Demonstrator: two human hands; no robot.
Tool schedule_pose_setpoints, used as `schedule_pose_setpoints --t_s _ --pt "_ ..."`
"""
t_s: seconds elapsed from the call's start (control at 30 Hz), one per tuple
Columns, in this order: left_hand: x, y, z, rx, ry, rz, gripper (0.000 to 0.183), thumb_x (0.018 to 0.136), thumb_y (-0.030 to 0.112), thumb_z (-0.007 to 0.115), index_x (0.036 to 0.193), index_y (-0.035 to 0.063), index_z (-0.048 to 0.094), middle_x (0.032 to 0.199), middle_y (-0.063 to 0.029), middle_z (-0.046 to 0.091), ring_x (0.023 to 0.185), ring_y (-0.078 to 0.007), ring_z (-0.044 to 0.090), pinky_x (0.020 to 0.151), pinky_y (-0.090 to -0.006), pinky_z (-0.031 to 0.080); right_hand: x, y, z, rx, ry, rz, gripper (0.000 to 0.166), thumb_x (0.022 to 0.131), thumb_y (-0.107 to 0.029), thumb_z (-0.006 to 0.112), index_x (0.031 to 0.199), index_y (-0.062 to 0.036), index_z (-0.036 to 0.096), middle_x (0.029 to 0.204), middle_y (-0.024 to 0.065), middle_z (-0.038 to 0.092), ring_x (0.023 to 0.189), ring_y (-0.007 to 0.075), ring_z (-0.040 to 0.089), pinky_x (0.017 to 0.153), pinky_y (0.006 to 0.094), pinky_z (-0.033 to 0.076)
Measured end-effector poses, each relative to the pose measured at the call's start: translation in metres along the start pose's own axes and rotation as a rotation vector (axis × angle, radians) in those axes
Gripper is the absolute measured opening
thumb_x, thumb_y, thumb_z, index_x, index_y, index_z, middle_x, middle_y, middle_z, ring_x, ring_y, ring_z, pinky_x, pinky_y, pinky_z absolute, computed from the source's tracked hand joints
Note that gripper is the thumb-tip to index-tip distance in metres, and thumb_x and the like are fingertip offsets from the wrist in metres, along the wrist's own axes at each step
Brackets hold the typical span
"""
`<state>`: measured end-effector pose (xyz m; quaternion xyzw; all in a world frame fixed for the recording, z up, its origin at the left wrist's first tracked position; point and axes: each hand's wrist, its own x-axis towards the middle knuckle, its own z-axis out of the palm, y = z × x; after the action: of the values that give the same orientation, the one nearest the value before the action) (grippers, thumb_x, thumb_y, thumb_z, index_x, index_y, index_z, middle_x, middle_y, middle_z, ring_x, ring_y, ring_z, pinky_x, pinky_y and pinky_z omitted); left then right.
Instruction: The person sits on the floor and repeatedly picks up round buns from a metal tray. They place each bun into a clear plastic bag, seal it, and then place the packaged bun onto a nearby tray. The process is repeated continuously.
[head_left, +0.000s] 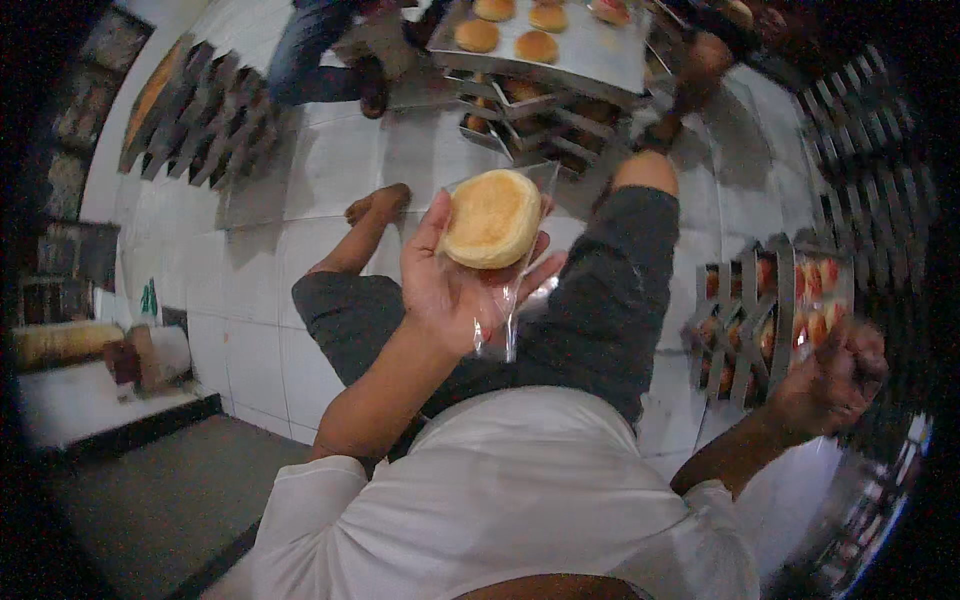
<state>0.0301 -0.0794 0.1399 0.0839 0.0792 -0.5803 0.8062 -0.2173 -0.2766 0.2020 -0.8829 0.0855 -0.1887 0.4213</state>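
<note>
A round, pale golden bun (493, 217) lies in my left hand (442, 292), in front of my lap. Clear plastic film, apparently a bag (499, 330), shows around the bun and hangs down past my palm. My thumb rests along the bun's left side, and the other fingers spread beneath and to its right. Out to the right, my right hand (832, 375) is blurred, its fingers partly curled. It appears beside or over a tray of wrapped buns (817, 292) with red on them. Whether it holds anything is unclear.
Ahead stands a stack of metal trays, the top tray (585, 64) bearing several golden buns (536, 46). Another person's arm (697, 75) reaches beside it. Empty-looking stacked trays (202, 120) stand at the left, more racks (862, 202) at the right. White tiles (247, 360) cover the floor.
</note>
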Motion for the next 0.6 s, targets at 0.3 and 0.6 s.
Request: schedule_pose_setpoints --t_s 0.3,0.6 --pt "0.002 -0.070 -0.022 0.549 0.303 -0.226 0.079 0.096 0.054 0.062 0.151 0.0017 0.039 0.140 -0.0117 0.055 0.122 -0.0212 0.057 0.104 -0.0365 0.045 -0.020 0.008 0.026 -0.087 0.325 0.277 0.044 0.086 -0.031 0.079 0.116 -0.0009 0.069 0.106 0.0117 0.074 0.098 0.0210 0.071 0.085 0.0354 0.057" --pt "0.067 -0.062 -0.062 1.290 0.246 -0.041 0.039 0.092 0.024 0.075 0.118 -0.0048 0.068 0.098 -0.0090 0.072 0.088 -0.0138 0.067 0.083 -0.0293 0.054 -0.034 0.112 0.055 0.517 0.297 0.762 0.025 0.092 -0.019 0.073 0.103 0.0033 0.074 0.093 0.0048 0.073 0.082 0.0116 0.066 0.079 0.0278 0.054"
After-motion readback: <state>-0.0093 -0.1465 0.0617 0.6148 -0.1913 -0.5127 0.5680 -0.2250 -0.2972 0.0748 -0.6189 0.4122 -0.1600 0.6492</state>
